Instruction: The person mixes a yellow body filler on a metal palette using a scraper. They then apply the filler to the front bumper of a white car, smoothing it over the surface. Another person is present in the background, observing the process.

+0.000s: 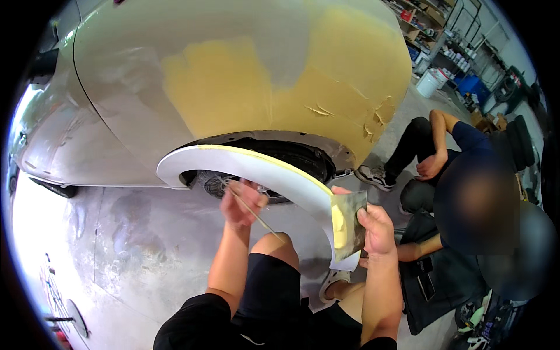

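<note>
My right hand [379, 228] is closed on a thin grey metal plate [357, 224], its thumb on the near face. A thick dab of yellow body filler [339, 225] lies along the plate's left side. Blurred by motion, my left hand [240, 204] grips a thin, straight, stick-like tool [256, 217] that slants down to the right; whether it is a stick or a blade seen edge-on I cannot tell. Beyond my hands curves a white wheel-arch trim [271, 169], with yellow filler along its upper edge. The plate hides part of its right end.
A silver car body [134, 76] with broad yellow filler patches [224, 87] stands ahead, its wheel [213, 184] behind the trim. At right a person crouches, one hand [410, 252] near the trim's lower end. A black bag [434, 291] and white bucket [429, 83] are on the right.
</note>
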The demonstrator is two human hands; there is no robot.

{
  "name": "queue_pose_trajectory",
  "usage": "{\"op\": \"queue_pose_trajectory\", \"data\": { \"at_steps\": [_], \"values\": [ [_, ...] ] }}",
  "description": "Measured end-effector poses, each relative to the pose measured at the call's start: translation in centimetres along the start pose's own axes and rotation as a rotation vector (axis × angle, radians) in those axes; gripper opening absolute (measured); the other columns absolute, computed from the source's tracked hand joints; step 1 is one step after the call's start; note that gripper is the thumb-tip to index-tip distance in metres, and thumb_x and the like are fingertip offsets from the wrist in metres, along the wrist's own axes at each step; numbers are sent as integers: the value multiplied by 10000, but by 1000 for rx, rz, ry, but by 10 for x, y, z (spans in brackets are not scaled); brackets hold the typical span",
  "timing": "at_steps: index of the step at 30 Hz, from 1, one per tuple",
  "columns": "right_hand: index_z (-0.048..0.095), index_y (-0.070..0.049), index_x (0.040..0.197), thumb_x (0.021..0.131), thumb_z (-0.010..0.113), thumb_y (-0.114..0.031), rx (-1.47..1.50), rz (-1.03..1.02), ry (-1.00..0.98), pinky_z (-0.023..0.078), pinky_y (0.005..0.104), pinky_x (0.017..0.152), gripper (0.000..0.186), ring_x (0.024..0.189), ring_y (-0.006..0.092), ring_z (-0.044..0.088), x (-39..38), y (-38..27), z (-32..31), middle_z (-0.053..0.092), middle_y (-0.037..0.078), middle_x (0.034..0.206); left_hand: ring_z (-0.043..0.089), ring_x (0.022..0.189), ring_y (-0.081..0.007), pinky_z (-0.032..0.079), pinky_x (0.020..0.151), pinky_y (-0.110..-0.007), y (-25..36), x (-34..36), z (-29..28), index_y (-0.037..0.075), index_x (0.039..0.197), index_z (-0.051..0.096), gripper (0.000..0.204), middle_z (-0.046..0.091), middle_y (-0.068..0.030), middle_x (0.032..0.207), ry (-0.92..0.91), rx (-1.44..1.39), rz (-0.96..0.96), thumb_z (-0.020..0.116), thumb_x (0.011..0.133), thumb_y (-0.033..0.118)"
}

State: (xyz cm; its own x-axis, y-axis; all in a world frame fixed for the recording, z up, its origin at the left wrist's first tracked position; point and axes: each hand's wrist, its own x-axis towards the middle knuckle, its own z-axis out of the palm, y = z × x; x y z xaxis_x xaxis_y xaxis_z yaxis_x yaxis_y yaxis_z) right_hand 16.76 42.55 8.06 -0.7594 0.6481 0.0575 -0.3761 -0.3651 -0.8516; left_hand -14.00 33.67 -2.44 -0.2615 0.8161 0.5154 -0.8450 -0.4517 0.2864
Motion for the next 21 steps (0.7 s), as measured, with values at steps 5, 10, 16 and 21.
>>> {"op": "queue_pose_trajectory", "data": {
  "at_steps": [5,10,16,21],
  "values": [
    [614,126,1158,987,523,-222,-200,-169,-137,320,364,1088,398,1326,274,423,11,12,-10,374,203,1499,122,1483,-299,553,830,-369,12,34,39,136,1045,726,208,263,-24,1578,-1,-174,152,549,976,220],
    [546,112,1265,965,531,-297,-437,-210,-76,310,374,1089,508,1293,308,452,1,21,-2,447,219,1443,393,1196,-196,600,726,-310,9,16,22,105,972,720,176,471,-56,1355,29,-354,207,660,865,231],
    [601,117,1143,935,537,-251,-555,-271,-99,337,442,1055,428,1257,400,470,-7,20,-1,505,242,1379,381,994,-180,576,612,-271,-1,29,45,77,1049,440,219,670,108,762,21,-548,116,586,901,148],
    [525,109,1273,956,477,-253,-600,-197,-128,331,450,1080,483,1261,402,475,-23,6,14,512,249,1365,413,1072,-212,593,697,-304,2,19,47,92,1102,457,237,677,88,811,-3,-443,128,582,902,76]
  ]
}}
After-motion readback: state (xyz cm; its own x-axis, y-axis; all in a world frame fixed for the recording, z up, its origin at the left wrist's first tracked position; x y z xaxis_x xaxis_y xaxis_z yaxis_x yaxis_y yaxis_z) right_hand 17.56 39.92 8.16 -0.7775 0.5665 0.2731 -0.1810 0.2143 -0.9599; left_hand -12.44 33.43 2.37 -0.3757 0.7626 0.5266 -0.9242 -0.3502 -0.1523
